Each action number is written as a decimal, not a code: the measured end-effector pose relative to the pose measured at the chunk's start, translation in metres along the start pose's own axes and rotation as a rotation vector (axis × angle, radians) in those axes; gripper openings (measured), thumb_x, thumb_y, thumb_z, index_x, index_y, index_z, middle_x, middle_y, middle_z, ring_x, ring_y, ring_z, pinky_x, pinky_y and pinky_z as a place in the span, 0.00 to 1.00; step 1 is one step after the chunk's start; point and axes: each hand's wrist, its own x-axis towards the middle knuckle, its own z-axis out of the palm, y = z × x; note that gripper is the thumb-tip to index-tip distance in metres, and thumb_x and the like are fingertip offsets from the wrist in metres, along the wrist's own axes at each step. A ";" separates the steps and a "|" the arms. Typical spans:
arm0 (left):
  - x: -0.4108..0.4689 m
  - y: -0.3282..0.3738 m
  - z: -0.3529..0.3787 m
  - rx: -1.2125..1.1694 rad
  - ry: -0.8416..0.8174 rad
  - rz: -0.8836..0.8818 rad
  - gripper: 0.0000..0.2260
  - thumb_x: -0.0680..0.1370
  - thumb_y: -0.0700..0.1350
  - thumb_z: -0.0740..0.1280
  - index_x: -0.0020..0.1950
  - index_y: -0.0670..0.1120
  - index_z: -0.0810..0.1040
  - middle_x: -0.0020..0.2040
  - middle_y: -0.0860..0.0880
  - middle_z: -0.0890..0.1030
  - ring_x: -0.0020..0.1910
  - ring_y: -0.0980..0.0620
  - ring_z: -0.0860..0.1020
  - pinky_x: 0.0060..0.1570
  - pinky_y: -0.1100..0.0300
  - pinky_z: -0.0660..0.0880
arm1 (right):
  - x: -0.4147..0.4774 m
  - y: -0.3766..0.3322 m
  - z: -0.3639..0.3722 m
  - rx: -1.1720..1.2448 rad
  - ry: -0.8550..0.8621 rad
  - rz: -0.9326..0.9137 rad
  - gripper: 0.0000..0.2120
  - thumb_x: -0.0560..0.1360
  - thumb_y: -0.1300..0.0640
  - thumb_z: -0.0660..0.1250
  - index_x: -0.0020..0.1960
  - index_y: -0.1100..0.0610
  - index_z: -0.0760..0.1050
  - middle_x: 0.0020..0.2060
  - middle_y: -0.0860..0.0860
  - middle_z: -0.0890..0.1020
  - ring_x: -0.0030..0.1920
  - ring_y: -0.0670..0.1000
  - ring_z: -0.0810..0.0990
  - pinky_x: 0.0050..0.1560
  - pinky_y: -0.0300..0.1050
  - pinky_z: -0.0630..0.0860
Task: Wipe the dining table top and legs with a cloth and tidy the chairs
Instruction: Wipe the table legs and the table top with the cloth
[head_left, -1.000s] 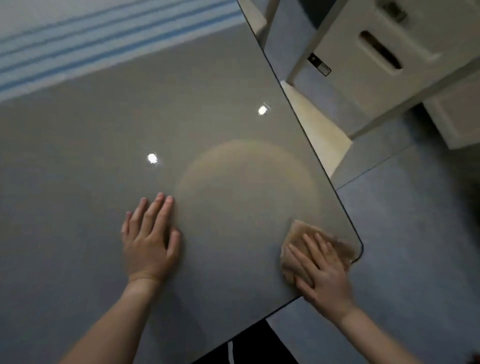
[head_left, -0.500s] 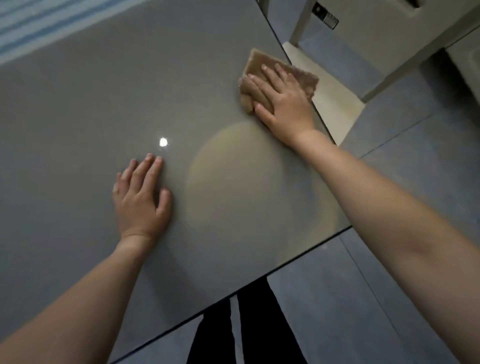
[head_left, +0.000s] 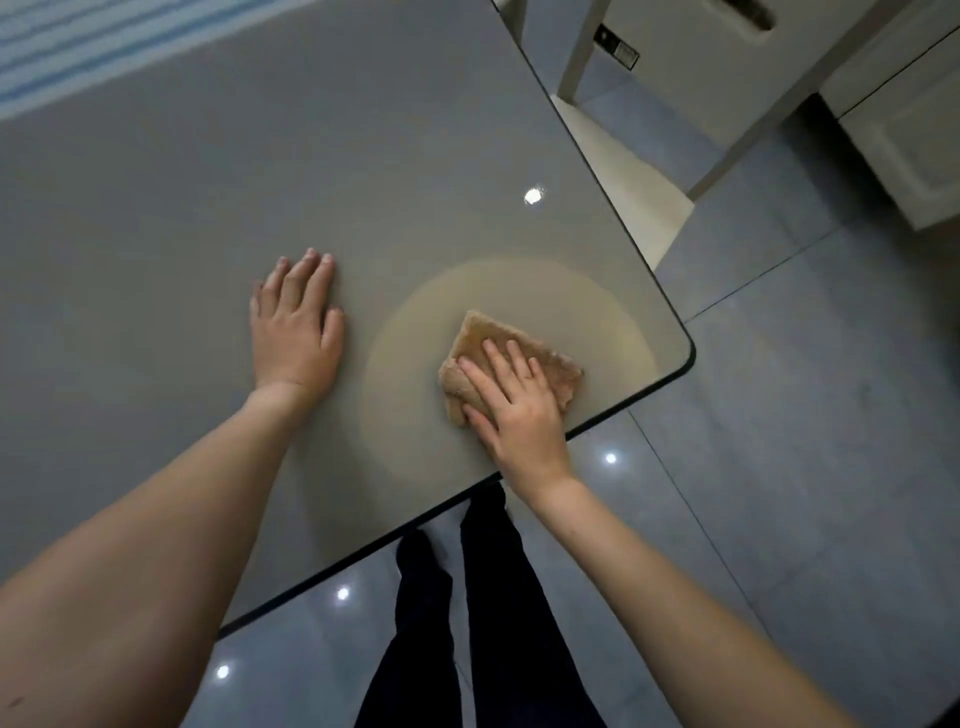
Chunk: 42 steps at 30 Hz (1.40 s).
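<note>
A grey glossy dining table top (head_left: 260, 156) fills the left and middle of the head view, its rounded corner at the right. A tan folded cloth (head_left: 483, 338) lies flat on the top near that corner. My right hand (head_left: 519, 410) presses down on the cloth with fingers spread over it. My left hand (head_left: 296, 327) rests flat on the bare table top to the left of the cloth, fingers together, holding nothing. A pale round reflection surrounds the cloth.
A light chair seat (head_left: 634, 192) with pale legs (head_left: 582, 47) stands just past the table's right edge. White cabinets (head_left: 914, 145) are at the far right. Grey tiled floor (head_left: 805, 467) lies below, and my dark trouser legs (head_left: 488, 597) stand against the near edge.
My right hand has pulled the cloth back from the far right edge toward the near corner. My left hand has stayed flat on the table.
</note>
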 end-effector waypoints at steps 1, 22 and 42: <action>-0.003 0.000 -0.003 -0.014 -0.033 0.007 0.27 0.75 0.49 0.54 0.75 0.49 0.63 0.76 0.47 0.63 0.75 0.43 0.58 0.73 0.47 0.53 | -0.005 -0.004 0.000 0.013 -0.001 0.007 0.22 0.78 0.48 0.59 0.71 0.51 0.71 0.72 0.54 0.71 0.74 0.58 0.66 0.74 0.53 0.58; -0.280 0.000 -0.099 -0.346 -0.143 0.090 0.17 0.77 0.50 0.55 0.60 0.46 0.76 0.55 0.50 0.78 0.57 0.50 0.74 0.56 0.59 0.70 | -0.175 -0.103 -0.091 1.346 0.100 0.673 0.28 0.72 0.32 0.64 0.60 0.53 0.79 0.57 0.58 0.83 0.60 0.60 0.80 0.64 0.66 0.71; -0.308 0.132 0.101 -0.477 -0.394 -0.087 0.18 0.80 0.51 0.57 0.70 0.50 0.68 0.66 0.57 0.71 0.67 0.56 0.70 0.64 0.67 0.63 | -0.216 0.135 -0.056 1.347 0.294 1.057 0.40 0.61 0.24 0.67 0.53 0.58 0.80 0.44 0.57 0.83 0.44 0.57 0.81 0.48 0.60 0.78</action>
